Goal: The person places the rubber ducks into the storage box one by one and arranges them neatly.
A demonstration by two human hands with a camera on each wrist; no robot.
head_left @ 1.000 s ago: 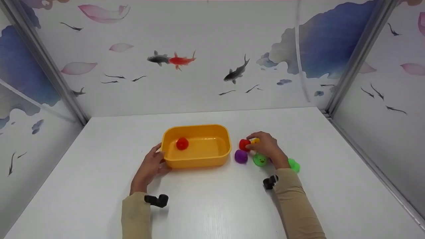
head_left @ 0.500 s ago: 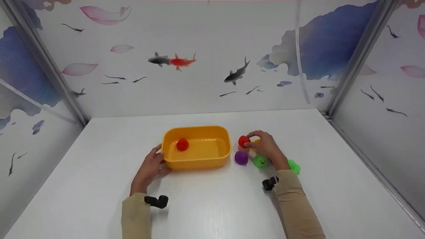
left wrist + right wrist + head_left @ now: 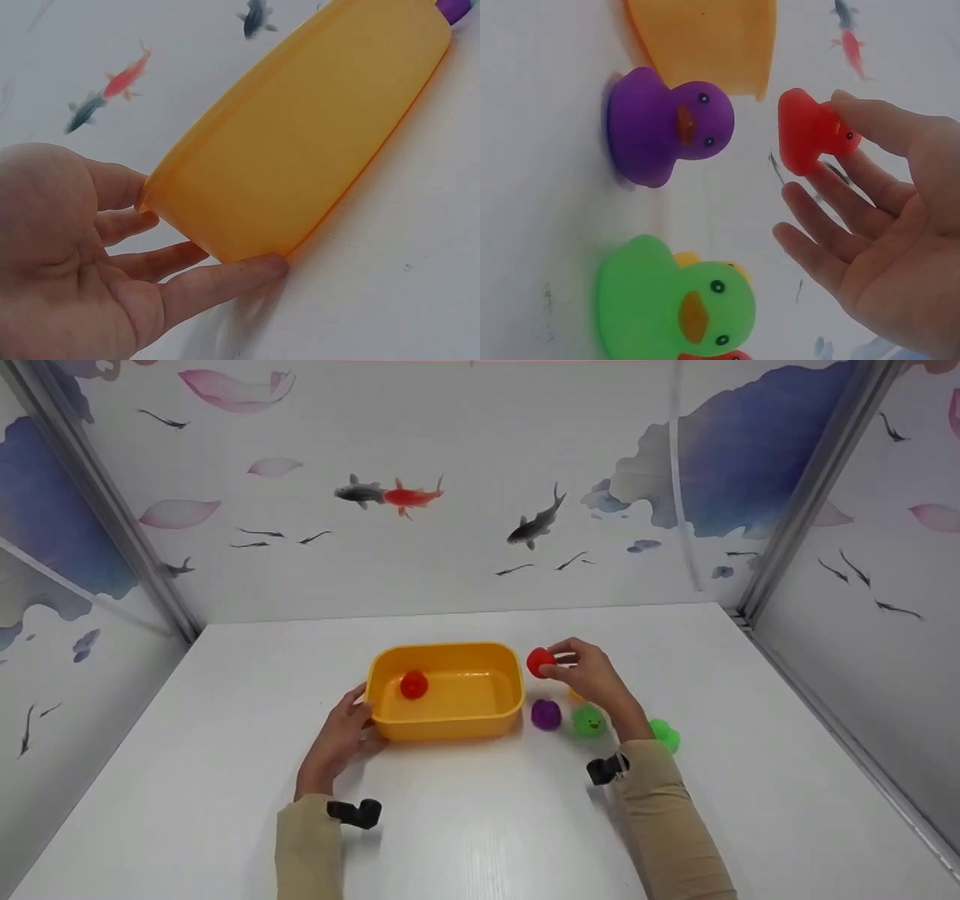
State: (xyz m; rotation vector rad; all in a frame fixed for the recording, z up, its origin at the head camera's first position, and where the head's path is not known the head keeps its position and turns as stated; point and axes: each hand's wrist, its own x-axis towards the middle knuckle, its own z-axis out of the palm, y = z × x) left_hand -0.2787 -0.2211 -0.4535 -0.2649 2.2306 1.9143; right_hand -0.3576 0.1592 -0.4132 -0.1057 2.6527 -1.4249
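In the head view, my left hand (image 3: 337, 742) holds the left end of a yellow plastic basin (image 3: 450, 728). Its thumb lies along the near wall and the other fingers are at the end and rim, as the left wrist view shows. My right hand (image 3: 596, 679) pinches a red rubber duck (image 3: 801, 131) by its head, above the table just right of the basin. Inside the basin sits a red toy (image 3: 414, 685). Below the raised hand, a purple rubber duck (image 3: 649, 131) and a green rubber duck (image 3: 649, 300) stand upright on the table.
Behind the green duck a yellow toy (image 3: 577, 696) is mostly hidden. Part of another red toy (image 3: 735, 355) shows at the right wrist view's bottom edge. A bright green toy (image 3: 664, 735) lies beside the right wrist. Printed panels (image 3: 450, 570) wall the white table (image 3: 465, 825).
My right hand has lifted the red duck off the table and moved it up and slightly left, toward the basin's far right corner. The left hand and basin have stayed in place.
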